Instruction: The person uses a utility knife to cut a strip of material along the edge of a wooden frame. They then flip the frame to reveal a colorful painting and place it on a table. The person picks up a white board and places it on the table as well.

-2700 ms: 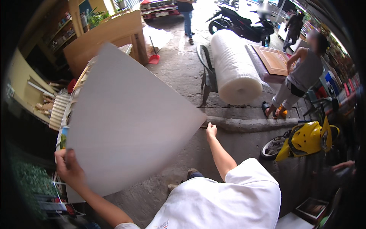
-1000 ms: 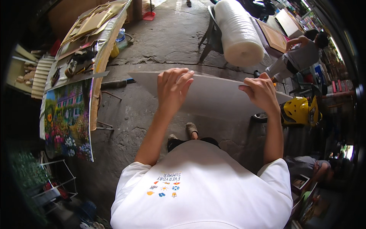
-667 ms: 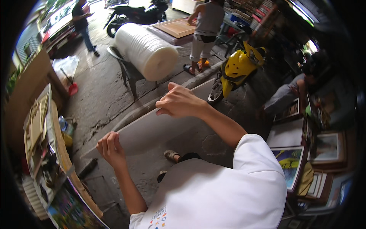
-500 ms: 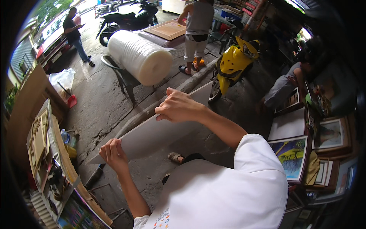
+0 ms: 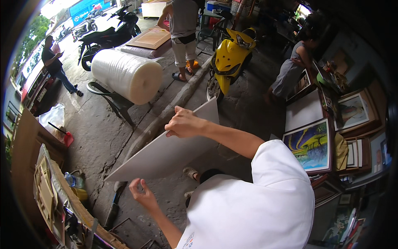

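Note:
A thin, flat, pale grey board (image 5: 170, 153) hangs on a slant in front of me, one long edge uppermost. My right hand (image 5: 186, 123) grips that upper edge, fingers folded over it. Just below the board's left corner is my left hand (image 5: 143, 194), off the board, its thumb and fingers apart with nothing between them. Part of the board's right side is hidden behind my right forearm.
A large bubble wrap roll (image 5: 124, 76) rests on a dark green chair (image 5: 114, 101). A yellow scooter (image 5: 230, 58) stands ahead; framed pictures (image 5: 309, 143) lean at right. Scrap wood (image 5: 47, 193) fills a bench at left. Three other people stand further off.
My left hand has let go of the board's left end and dropped below it. My right hand keeps its hold. The view has turned right, so the background sits further left.

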`<state>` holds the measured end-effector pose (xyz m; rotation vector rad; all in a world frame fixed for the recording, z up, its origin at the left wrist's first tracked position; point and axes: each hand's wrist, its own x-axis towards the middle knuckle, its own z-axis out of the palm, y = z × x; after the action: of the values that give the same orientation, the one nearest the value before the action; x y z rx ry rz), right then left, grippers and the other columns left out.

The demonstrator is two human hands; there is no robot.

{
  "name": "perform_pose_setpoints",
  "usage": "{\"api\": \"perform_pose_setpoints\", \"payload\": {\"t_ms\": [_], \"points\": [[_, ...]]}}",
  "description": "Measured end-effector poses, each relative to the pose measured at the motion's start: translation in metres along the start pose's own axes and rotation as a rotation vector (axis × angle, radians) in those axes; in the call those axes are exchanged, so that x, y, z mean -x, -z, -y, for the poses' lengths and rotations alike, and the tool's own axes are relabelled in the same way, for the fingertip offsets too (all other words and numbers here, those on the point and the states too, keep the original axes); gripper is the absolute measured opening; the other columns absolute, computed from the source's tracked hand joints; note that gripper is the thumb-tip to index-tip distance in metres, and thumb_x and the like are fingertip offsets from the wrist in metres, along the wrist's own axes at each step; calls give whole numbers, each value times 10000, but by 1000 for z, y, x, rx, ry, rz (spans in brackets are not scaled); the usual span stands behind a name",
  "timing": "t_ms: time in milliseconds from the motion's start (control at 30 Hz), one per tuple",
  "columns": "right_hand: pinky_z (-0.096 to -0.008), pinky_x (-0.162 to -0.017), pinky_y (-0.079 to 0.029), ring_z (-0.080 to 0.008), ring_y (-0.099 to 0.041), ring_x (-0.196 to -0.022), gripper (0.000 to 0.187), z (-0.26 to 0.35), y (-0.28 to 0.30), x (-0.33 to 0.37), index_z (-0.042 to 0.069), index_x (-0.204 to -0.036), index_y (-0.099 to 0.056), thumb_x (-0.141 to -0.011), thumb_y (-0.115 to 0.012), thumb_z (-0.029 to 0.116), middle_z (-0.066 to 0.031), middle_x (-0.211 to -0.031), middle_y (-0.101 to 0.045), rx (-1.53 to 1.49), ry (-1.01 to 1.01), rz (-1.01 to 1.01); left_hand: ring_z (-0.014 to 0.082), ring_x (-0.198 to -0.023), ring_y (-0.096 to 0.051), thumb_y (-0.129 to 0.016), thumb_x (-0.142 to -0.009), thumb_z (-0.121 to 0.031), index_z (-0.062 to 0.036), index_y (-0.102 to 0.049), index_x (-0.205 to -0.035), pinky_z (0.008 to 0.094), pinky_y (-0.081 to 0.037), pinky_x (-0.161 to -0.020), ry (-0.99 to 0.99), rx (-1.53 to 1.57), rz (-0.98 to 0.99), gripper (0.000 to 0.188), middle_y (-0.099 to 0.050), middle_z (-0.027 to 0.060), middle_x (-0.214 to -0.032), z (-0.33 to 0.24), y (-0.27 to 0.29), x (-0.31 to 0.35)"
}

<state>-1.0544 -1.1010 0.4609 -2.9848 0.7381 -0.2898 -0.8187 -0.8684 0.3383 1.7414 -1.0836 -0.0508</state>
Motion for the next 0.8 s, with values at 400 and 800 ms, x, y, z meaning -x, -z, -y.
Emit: {"api": "perform_pose_setpoints", "payload": {"t_ms": [400, 800], "points": [[-365, -800, -390, -218, -567, -517, 345, 3, -38, -5, 119, -707, -625, -918, -637, 391, -40, -574, -627, -132, -259, -291, 301, -1098, -615, -472, -1025, -465, 6, -568, -1197, 420, -484, -920, 1230, 529, 285, 511, -627, 139, -1182, 111, -59, 154], [-286, -601, -364, -117, -407, -483, 408, -28, -6, 10, 72, -737, -599, -964, -622, 410, -17, -500, -446, -774, -612, -663, 366, -1478, -220, -424, -951, -668, -18, -29, -1561, 518, -233, -1181, 1618, 1441, -68, 975, -149, 207, -1614, 100, -168, 98]]}}
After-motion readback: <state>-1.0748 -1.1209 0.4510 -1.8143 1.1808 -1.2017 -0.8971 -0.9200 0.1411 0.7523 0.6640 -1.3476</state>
